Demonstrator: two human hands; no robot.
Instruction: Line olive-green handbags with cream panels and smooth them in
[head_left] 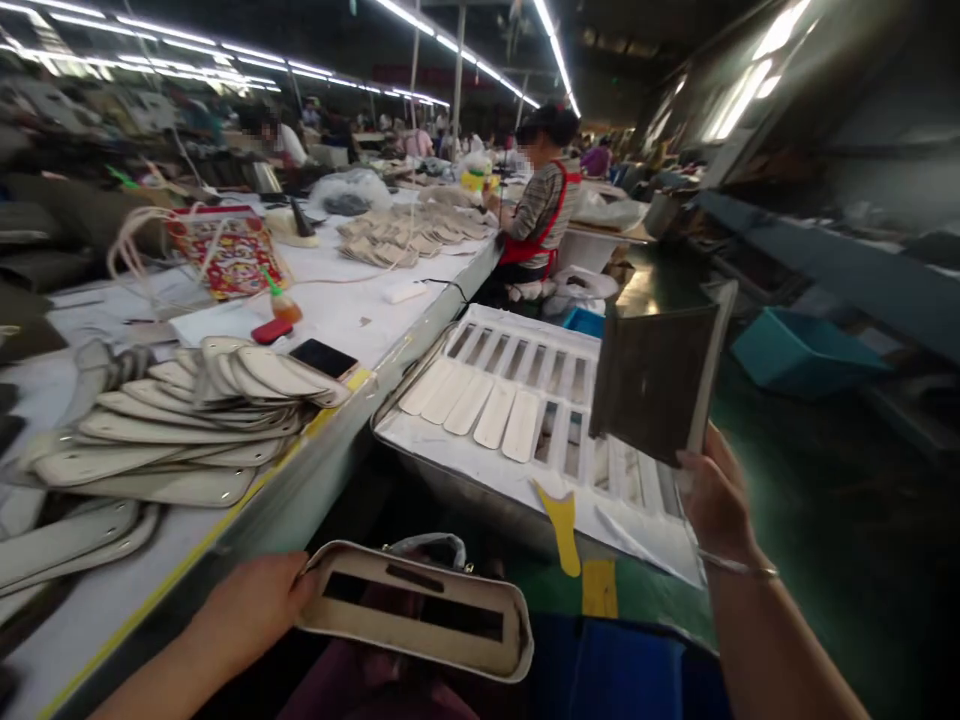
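My left hand (pixel 264 604) is closed round the end of a cream oblong bag piece (pixel 330 612), which has a raised rim, a dark slot and small metal fittings on its far edge. Raised at the right, my right hand (pixel 716 490) grips the pale edge of a dark brown framed panel (pixel 652 375), tilted upright over a white slotted tray (pixel 465 440). Several white rounded strips (pixel 472 400) lie side by side on this tray. A yellow spatula-shaped piece (pixel 561 525) hangs over the tray's near edge. The backs of both hands hide some fingers.
On the white table (pixel 375 350) at the left are stacked cream pieces (pixel 165 430), a phone (pixel 324 360), a glue bottle (pixel 285 303) and a patterned bag (pixel 225 250). A co-worker in a red apron (pixel 551 220) sits farther along. A teal bin (pixel 806 350) stands right.
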